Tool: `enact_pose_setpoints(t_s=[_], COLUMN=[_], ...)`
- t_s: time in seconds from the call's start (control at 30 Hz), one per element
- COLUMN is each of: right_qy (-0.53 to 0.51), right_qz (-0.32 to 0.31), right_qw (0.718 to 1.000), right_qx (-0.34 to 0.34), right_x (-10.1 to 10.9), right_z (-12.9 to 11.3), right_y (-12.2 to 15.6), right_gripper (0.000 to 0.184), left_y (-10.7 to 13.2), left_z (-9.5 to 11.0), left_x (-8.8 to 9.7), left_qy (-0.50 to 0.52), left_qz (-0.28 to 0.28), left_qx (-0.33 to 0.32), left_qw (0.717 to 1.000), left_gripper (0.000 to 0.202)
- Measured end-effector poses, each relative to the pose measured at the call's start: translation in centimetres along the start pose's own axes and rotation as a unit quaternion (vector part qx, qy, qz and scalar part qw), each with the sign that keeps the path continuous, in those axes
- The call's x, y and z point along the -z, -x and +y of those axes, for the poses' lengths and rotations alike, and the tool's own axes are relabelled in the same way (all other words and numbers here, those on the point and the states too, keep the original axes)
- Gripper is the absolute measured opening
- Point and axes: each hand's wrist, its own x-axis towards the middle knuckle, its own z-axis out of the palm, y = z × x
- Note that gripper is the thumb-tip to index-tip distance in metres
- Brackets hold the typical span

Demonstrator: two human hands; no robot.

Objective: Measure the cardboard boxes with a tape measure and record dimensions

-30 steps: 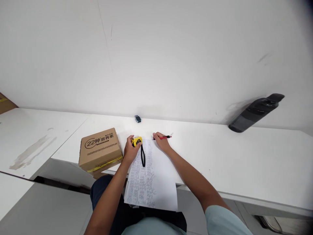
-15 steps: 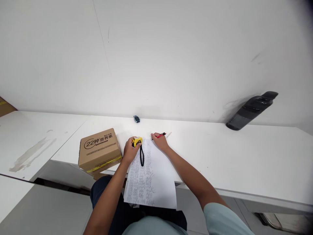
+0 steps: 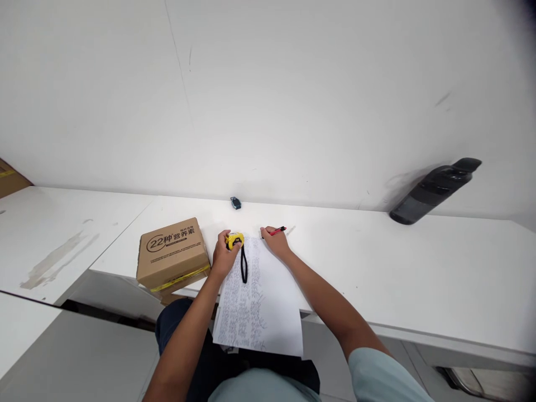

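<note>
Pinches red pen (image 3: 279, 230) in right hand (image 3: 275, 242) and clasps yellow tape measure (image 3: 236, 237) in left hand (image 3: 224, 257), near top edge of paper (image 3: 281, 318) overhanging desk's (image 3: 397, 268) front edge; seems partway, with left side written, blank right side perhaps to fill.

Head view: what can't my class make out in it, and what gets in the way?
All in the head view:
Handwriting on the paper: too small to read.
Part of the tape measure: hidden by the left hand.
Middle of the pen: hidden by the right hand.
Brown cardboard at far left: cut off by the picture's left edge.
</note>
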Motion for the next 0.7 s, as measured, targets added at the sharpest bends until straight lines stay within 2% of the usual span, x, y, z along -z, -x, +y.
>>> enact_pose_setpoints(t_s=[0.17, 0.33, 0.7], right_qy=[0.002, 0.003, 0.002], right_qz=[0.021, 0.016, 0.038], right_qw=[1.000, 1.000, 0.999], right_qx=[-0.012, -0.014, -0.027], right_x=[0.02, 0.05, 0.10], right_z=[0.14, 0.27, 0.51], right_y=[-0.02, -0.08, -0.18], right_gripper=[0.037, 0.036, 0.036], left_y=[0.06, 0.18, -0.02], left_z=[0.24, 0.61, -0.03], left_x=[0.02, 0.03, -0.20], left_qy=[0.001, -0.002, 0.021], left_qz=[0.008, 0.010, 0.015], left_qx=[0.014, 0.024, 0.031], left_qw=[1.000, 1.000, 0.999], left_gripper=[0.049, 0.048, 0.048])
